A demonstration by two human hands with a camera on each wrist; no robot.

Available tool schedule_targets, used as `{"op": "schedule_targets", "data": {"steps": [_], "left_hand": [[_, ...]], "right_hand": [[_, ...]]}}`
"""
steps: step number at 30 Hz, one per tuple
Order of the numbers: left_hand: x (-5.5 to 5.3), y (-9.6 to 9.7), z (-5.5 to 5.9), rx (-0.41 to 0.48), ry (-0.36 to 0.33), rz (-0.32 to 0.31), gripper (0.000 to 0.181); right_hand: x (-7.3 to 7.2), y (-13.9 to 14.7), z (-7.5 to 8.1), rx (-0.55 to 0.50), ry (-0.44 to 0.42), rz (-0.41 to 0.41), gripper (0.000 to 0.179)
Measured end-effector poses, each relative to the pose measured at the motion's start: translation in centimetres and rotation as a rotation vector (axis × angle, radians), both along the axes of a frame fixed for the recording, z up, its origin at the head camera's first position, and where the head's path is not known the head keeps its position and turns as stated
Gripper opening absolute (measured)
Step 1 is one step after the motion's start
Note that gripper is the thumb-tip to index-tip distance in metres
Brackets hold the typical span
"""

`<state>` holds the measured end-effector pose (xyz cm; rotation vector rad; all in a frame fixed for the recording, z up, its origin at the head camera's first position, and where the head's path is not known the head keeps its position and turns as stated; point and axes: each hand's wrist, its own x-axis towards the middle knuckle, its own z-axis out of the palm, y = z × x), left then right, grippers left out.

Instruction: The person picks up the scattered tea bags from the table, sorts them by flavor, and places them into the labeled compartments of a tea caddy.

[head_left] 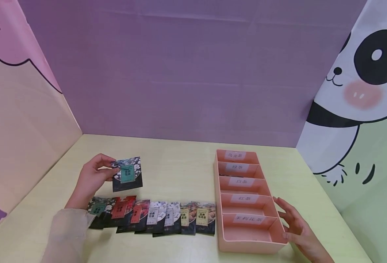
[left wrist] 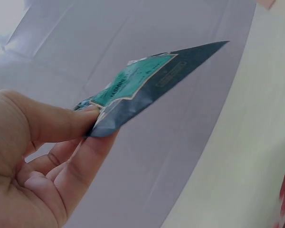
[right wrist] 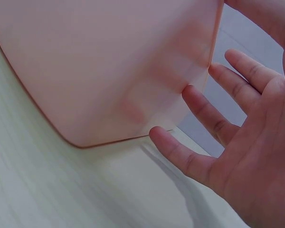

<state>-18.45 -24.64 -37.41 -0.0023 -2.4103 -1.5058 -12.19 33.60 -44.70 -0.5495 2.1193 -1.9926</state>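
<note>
Apparently mid-sort — left hand (head_left: 95, 176) pinches the jasmine sachet (head_left: 127, 175), held off the tabletop (head_left: 180, 164) near the sachet row's (head_left: 141, 215) left end. Right hand (head_left: 297, 228), fingers spread, at the pink box's (head_left: 251, 247) side (probably touching; contact's hard to read). Next move likely calls for carrying it right — into the front, jasmine-labelled compartment (head_left: 246, 232).

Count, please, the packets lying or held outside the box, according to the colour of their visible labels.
Green packets: 2
Red packets: 2
White packets: 2
Yellow packets: 2
Total: 8
</note>
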Motion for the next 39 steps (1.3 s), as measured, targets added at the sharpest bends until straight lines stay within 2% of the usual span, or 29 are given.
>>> {"op": "schedule_targets", "data": {"steps": [8, 14, 20, 25, 31, 39], "left_hand": [[-1.1, 3.9, 0.2, 0.074, 0.004, -0.039, 0.024], [-2.1, 7.3, 0.2, 0.104, -0.017, -0.086, 0.019], [-2.5, 10.0, 0.8, 0.158, 0.002, -0.13, 0.017], [-2.4, 12.1, 0.7, 0.191, 0.018, -0.181, 0.017], [-1.9, 14.7, 0.3, 0.211, 0.018, -0.284, 0.019], [-0.8, 17.2, 0.9, 0.224, 0.046, -0.393, 0.02]], "right_hand": [[0.4, -0.1, 0.3, 0.029, -0.084, -0.048, 0.073], [0.3, -0.1, 0.3, 0.025, -0.066, -0.04, 0.073], [0.1, 0.1, 0.2, 0.016, -0.036, -0.02, 0.073], [0.1, 0.1, 0.3, 0.0, -0.013, 0.006, 0.073], [0.0, -0.1, 0.5, 0.009, -0.023, -0.006, 0.072], [0.0, -0.1, 0.4, -0.001, -0.005, 0.001, 0.073]]}}
